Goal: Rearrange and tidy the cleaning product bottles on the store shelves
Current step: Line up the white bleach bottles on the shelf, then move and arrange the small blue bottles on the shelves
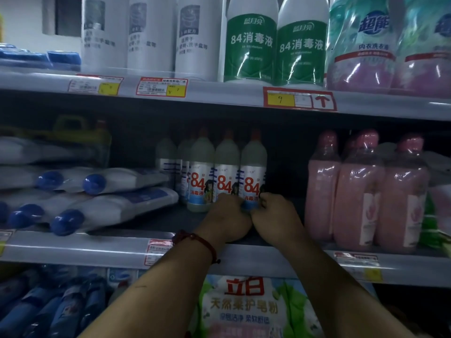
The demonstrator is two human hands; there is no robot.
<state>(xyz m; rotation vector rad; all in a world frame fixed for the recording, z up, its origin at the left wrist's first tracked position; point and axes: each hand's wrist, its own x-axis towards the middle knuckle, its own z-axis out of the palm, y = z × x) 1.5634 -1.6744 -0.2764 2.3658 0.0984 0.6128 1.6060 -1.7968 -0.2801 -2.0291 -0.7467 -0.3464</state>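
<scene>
Head view. On the middle shelf (97,247), a front row of 84 bottles (201,172) stands upright, three across and shoulder to shoulder, labels facing out. More of the same stand behind.

The left hand (227,220) and right hand (273,215) meet knuckle to knuckle at the foot of the rightmost 84 bottle (252,172). Both hands have their fingers curled in around its base, one from each side. The left hand's fingers also cover the foot of the middle 84 bottle (227,172); whether they hold it too cannot be told.

The low, two-sided hold appears chosen to slide or turn the bottle without tipping its tall body. The row sits back from the shelf lip, with a dark gap between it and the pink bottles (361,191) to the right. Judgement: the bottle is being squared up with its neighbours or drawn forward.

Blue-capped pouches (97,186) lie stacked flat at left, caps outward, close to the row's left end.
</scene>
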